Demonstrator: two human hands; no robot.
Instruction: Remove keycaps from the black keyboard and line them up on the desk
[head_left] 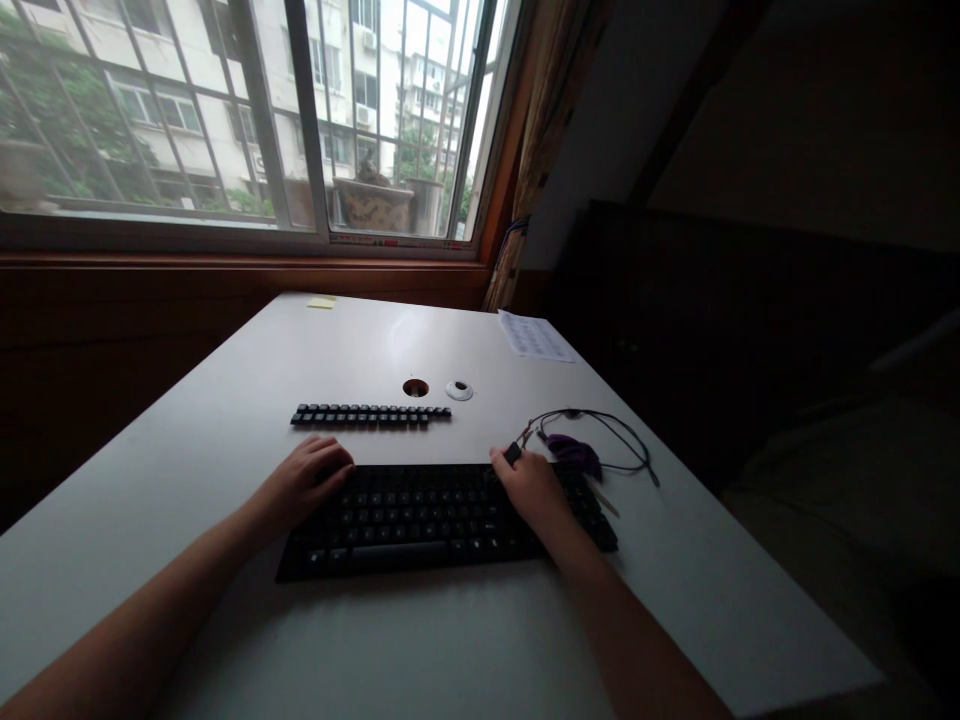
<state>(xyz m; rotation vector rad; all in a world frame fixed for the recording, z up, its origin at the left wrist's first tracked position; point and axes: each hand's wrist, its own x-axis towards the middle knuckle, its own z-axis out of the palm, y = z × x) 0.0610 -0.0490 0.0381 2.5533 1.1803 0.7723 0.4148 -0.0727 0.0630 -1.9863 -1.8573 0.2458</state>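
Both hands rest on the black keyboard in the lower middle of the frame. Left hand lies flat and loosely curled over the keyboard's upper left corner, fingers bent down onto the keys, holding nothing. Right hand sits over the keyboard's upper right part, and its fingertips pinch a small dark keycap just at the far edge of the keyboard; how tight the pinch is cannot be told in the dim light.

The keyboard's long axis runs left to right across the frame, nearly level, with its near edge toward the bottom of the picture and its far edge toward the window. It spans the gap between the two hands, each hand covering one end of its far side, and both forearms come up from the bottom corners toward it.

Beyond the keyboard, toward the middle of the frame, a row of loose black keycaps lies in a line parallel to it, well apart from both hands. All of this sits on a white table. Just right of the right hand lie a purple object and a thin looped cable.
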